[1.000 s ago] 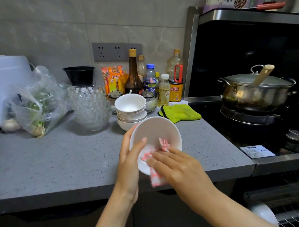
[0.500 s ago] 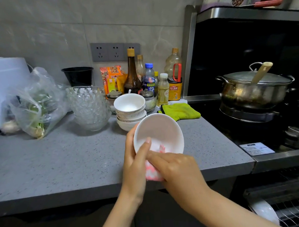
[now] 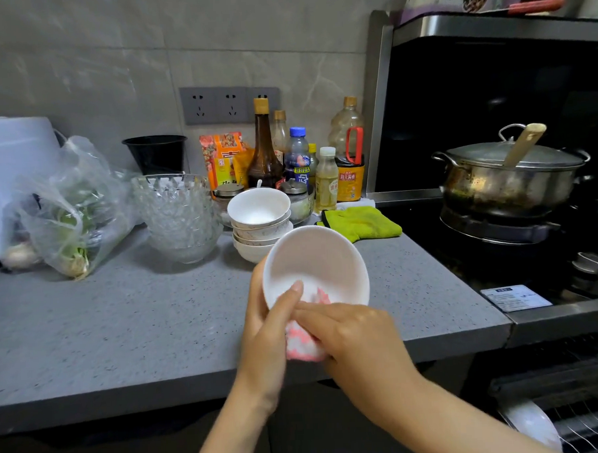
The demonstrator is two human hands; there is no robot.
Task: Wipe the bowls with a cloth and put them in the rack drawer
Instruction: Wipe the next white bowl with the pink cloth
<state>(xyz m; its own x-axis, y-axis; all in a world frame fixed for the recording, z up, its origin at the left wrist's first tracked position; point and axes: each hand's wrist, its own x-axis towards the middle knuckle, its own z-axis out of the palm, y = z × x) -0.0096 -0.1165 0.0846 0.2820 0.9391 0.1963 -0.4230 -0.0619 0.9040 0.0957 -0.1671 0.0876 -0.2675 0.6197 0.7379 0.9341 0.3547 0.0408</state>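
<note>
A white bowl [image 3: 318,259] is tilted toward me above the counter's front edge. My left hand [image 3: 266,330] grips its left rim, thumb inside. My right hand [image 3: 357,336] presses a pink-and-white cloth [image 3: 304,342] against the bowl's lower rim, fingers curled over the cloth. A stack of several white bowls [image 3: 260,224] stands behind on the grey counter [image 3: 123,319]. The wire rack drawer [image 3: 580,423] is open at the lower right, with a white dish [image 3: 532,425] in it.
Stacked glass bowls [image 3: 177,214] and a plastic bag of greens [image 3: 67,216] sit left. Sauce bottles [image 3: 298,158] and a green cloth [image 3: 362,223] are at the back. A lidded steel pot [image 3: 508,179] stands on the stove at right.
The bowl has tipped more toward me and the cloth has slid from inside the bowl down to its lower rim under my right hand.
</note>
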